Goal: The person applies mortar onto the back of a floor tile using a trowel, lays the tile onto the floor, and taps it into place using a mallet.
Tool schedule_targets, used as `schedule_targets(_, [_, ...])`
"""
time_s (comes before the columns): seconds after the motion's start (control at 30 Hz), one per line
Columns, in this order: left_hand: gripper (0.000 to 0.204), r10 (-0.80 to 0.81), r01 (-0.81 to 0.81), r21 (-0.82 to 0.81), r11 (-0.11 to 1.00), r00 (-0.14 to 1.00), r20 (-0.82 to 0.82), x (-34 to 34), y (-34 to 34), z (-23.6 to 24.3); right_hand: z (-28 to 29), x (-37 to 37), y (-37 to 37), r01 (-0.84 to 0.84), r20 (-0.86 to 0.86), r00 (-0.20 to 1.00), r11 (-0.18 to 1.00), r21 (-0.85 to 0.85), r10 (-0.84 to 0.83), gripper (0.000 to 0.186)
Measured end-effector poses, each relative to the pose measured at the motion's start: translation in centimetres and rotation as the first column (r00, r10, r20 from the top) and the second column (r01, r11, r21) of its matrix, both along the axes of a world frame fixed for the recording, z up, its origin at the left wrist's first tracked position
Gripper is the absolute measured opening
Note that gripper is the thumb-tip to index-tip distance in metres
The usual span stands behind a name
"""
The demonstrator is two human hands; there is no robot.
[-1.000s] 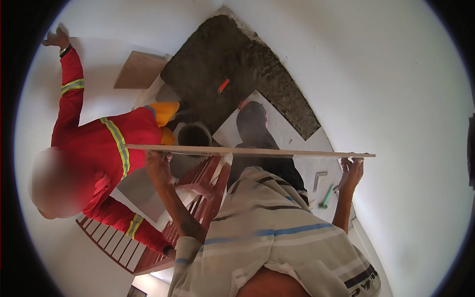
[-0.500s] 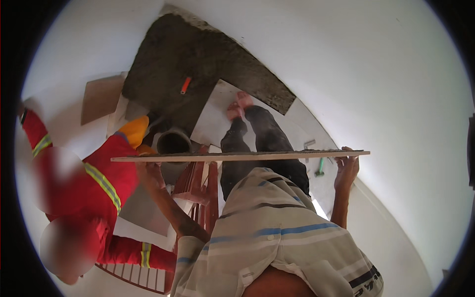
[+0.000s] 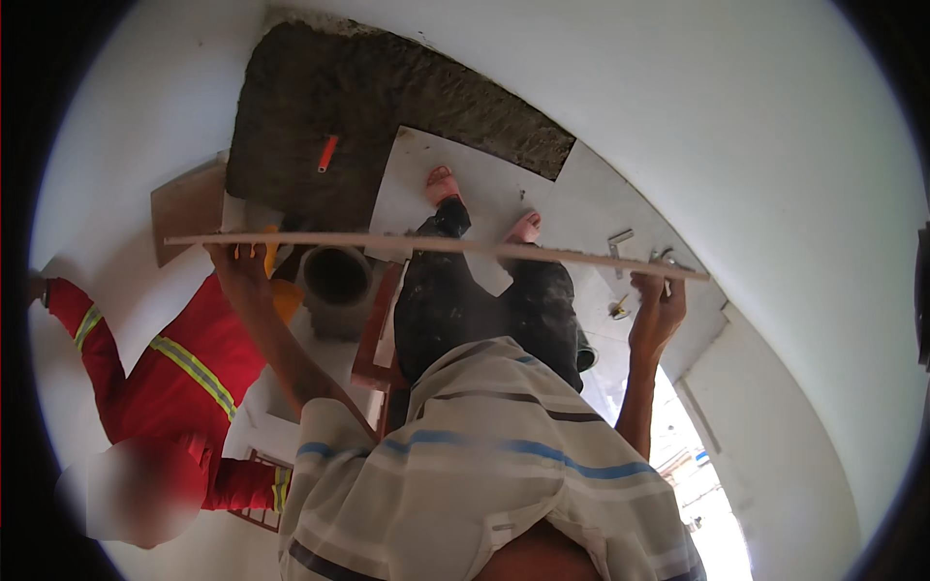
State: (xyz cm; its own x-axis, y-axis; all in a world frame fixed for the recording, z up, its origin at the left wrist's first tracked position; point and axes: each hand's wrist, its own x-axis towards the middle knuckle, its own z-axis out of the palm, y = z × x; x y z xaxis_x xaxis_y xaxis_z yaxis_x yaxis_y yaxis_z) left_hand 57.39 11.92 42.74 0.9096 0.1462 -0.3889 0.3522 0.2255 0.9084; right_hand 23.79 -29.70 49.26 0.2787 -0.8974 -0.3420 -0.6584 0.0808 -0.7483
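Between my two hands a large thin tile (image 3: 339,238) is seen almost edge-on, its right end a little lower in the picture than its left. My left hand (image 3: 235,263) grips it near the left end, fingertips curled over the edge. Near the right end my right hand (image 3: 659,298) holds the same edge. The tile's broad faces are hardly visible. Beyond it, a dark wet mortar bed (image 3: 291,87) spreads over the floor, with a short orange-red bar (image 3: 327,153) lying on it. A pale laid tile (image 3: 397,179) borders the mortar, and one of my feet rests there.
A person in a red coverall (image 3: 199,349) with reflective bands is close on my left. A dark round bucket (image 3: 336,276) and a reddish wooden frame (image 3: 373,339) stand near my legs. A brown tile (image 3: 174,218) leans at the left wall; a curving white wall (image 3: 736,145) rises right.
The held tile has moved toward the far left and its right end now sits lower than its left. My feet have moved apart. Both hands keep their grip.
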Motion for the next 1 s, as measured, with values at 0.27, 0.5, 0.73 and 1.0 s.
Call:
schedule_targets(0.27, [0.04, -0.135, 0.135, 0.013, 0.991, 0.983, 0.125, -0.5, -9.8, -0.1, -6.5, -7.3, -7.0, -0.121, 0.007, 0.992, 0.985, -0.124, 0.123, 0.023])
schedule_targets(0.5, [0.027, -0.298, 0.286, 0.097, 0.953, 0.944, 0.142, 2.2, -16.9, -11.6, -19.3, -9.0, -10.3, -0.061, 0.057, 0.996, 0.98, -0.192, 0.073, 0.022])
schedule_targets(0.73, [0.029, -0.412, 0.387, 0.162, 0.908, 0.894, 0.174, 4.7, -20.3, -29.0, -36.1, -8.3, -13.8, -0.15, 0.125, 0.981, 0.988, 0.023, 0.146, 0.031])
schedule_targets(1.0, [0.043, -0.513, 0.433, 0.397, 0.809, 0.85, 0.12, 5.7, -22.3, -44.7, -52.2, -10.4, -16.9, -0.262, 0.205, 0.954, 0.943, 0.205, 0.22, 0.035])
